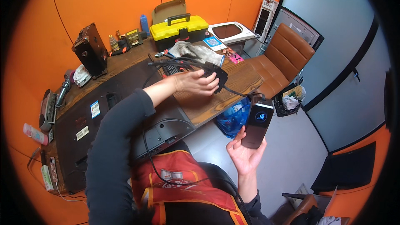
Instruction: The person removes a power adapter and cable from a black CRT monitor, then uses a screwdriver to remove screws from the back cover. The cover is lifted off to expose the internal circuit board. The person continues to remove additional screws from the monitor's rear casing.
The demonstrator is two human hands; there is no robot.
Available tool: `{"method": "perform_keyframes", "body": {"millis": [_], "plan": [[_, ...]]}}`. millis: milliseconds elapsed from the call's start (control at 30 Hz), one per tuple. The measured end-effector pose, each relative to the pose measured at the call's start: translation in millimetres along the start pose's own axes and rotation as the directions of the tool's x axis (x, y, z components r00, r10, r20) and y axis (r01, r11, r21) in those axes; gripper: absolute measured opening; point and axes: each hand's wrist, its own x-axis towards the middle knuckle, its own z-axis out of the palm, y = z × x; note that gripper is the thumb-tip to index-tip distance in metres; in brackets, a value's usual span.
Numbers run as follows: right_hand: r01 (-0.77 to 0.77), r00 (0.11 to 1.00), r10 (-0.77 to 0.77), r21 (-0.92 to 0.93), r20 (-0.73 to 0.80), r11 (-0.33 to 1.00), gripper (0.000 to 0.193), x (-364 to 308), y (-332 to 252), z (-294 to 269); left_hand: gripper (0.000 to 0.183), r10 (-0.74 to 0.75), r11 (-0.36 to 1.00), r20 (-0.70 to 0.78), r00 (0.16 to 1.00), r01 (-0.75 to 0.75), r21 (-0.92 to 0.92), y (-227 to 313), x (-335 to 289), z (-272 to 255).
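In my right hand is a dark power bank with a lit round display, held up over the floor beside the table. A black cable is plugged into its top end and leads back to a black box-shaped adapter. My left hand is closed around this adapter above the table's right part, its fingertips bent over the near side. Bunched black cables lie just behind that hand. A large dark flat panel, like the back of a television, lies under my left forearm.
A wooden table carries a yellow and black toolbox, grey work gloves, a brown case and a blue bottle. Right of it stand a brown chair and a blue plastic bag. A loose cable crosses my red apron.
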Motion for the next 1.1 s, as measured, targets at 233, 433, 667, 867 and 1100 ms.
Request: {"method": "perform_keyframes", "body": {"millis": [233, 433, 667, 867, 1100], "plan": [[-0.006, 0.983, 0.000, -0.032, -0.183, 0.999, 0.038, -29.5, 7.8, -46.5, 0.012, 0.050, 0.938, 0.076, 0.996, -0.020, -0.347, 8.6, -9.7, 60.8], [-0.021, 0.946, -0.002, -0.068, -0.326, 0.997, 0.043, -5.9, 12.4, -58.6, 0.012, -0.006, 0.922, 0.059, 0.998, 0.028, -0.387, 11.6, -26.9, 100.1], [-0.169, 0.919, 0.195, 0.105, -0.343, 0.980, 0.043, 44.1, 24.6, -48.6, 0.018, 0.100, 0.832, 0.116, 0.988, -0.019, -0.555, -12.8, -26.9, 155.2], [-0.210, 0.906, 0.255, 0.164, -0.337, 0.964, 0.048, 82.7, 34.7, -36.1, 0.024, -0.005, 0.627, 0.278, 0.961, 0.220, -0.748, -17.6, -31.0, 183.8], [-0.170, 0.909, 0.284, 0.352, -0.304, 0.920, 0.049, 123.2, 36.4, -43.0, 0.056, -0.160, -0.187, 0.760, 0.630, 0.736, -0.650, -4.5, -20.9, 197.6]]}}
